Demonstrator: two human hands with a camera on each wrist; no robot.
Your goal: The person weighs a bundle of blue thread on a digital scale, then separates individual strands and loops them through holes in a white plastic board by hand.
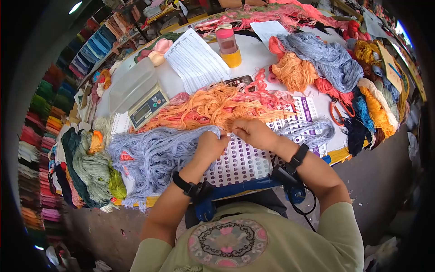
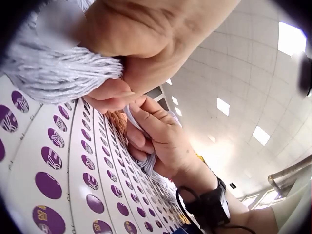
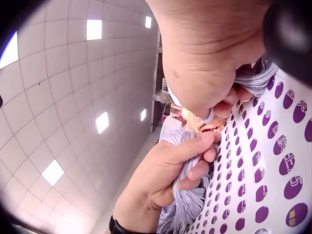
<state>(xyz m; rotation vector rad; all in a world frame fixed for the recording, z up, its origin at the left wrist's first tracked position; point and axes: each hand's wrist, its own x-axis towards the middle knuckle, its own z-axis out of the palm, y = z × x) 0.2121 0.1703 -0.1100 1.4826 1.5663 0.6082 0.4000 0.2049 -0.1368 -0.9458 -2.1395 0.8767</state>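
Note:
My left hand (image 1: 212,147) grips one end of a large bundle of pale blue-grey yarn (image 1: 152,149) that spreads leftward over the table. In the right wrist view, the yarn (image 3: 190,200) passes through that hand's curled fingers. Close beside it, my right hand (image 1: 256,133) pinches a thin strand (image 2: 130,117) of the same yarn between thumb and fingers. A smaller blue-grey hank (image 1: 312,130) trails out to the right of this hand. Both hands are low over a white sheet printed with purple dots (image 1: 240,165).
Orange yarn (image 1: 213,106) lies heaped just beyond the hands. A digital scale (image 1: 147,109) stands at the left, with a printed paper (image 1: 195,59) and a pink-lidded bottle (image 1: 226,41) farther back. Coloured skeins (image 1: 376,106) crowd the right edge; green ones (image 1: 93,167) hang at the left.

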